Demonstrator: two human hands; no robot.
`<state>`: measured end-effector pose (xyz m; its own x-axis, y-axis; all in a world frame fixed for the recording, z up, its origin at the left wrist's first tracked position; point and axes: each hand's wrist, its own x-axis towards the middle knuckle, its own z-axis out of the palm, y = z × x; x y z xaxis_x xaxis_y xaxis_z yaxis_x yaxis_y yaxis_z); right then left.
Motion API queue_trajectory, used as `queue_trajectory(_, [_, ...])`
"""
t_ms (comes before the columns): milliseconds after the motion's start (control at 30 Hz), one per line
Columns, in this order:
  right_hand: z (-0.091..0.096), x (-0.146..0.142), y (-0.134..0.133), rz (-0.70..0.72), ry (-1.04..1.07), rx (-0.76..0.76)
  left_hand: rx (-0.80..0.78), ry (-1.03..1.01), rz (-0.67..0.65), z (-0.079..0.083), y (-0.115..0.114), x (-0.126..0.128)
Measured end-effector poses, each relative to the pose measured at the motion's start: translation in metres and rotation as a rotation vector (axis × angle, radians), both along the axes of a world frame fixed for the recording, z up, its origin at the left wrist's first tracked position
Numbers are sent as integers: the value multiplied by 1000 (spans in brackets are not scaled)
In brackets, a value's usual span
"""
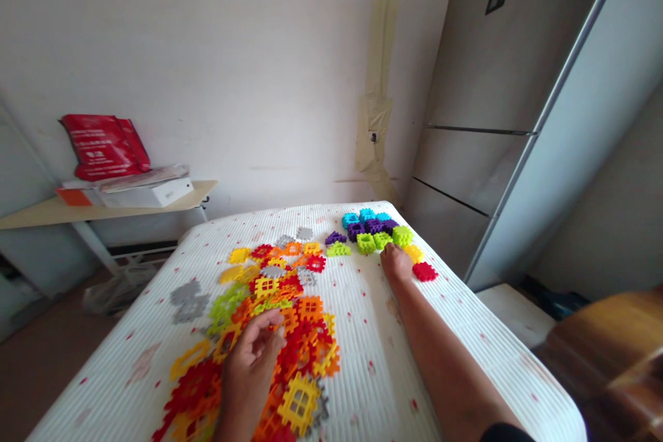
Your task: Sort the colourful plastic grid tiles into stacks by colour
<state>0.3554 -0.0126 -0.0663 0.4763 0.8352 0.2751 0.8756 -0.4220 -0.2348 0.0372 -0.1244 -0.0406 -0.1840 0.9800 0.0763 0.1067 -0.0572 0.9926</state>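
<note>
My left hand hovers over a heap of interlocking plastic building pieces, fingers loosely curled, with a gap between thumb and forefinger and nothing visible between them. Under and around it lie red, orange, yellow and lime green pieces, some with window grids. My right hand reaches to the far right and is closed; whatever its fingers hold is hidden. Just beyond it stand lime green cubes, with purple cubes and blue cubes behind. Beside it are a yellow piece and a red piece.
Grey pieces lie left of the heap on the white ribbed tablecloth. A tall fridge stands right of the table. At the left, a side shelf carries a white box and red bags.
</note>
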Motion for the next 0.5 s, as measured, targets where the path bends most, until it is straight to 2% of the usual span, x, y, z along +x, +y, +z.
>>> queue_trajectory(300, [3,-4,-2,27,-52,31,17,39,-19,-11,2,-5])
queue_trajectory(400, [9,-5,-9,97,-103,63,9,48,-25,-15,4,-7])
queue_trajectory(500, [17,6,-24,170,-210,118,14,63,-26,-17,5,-9])
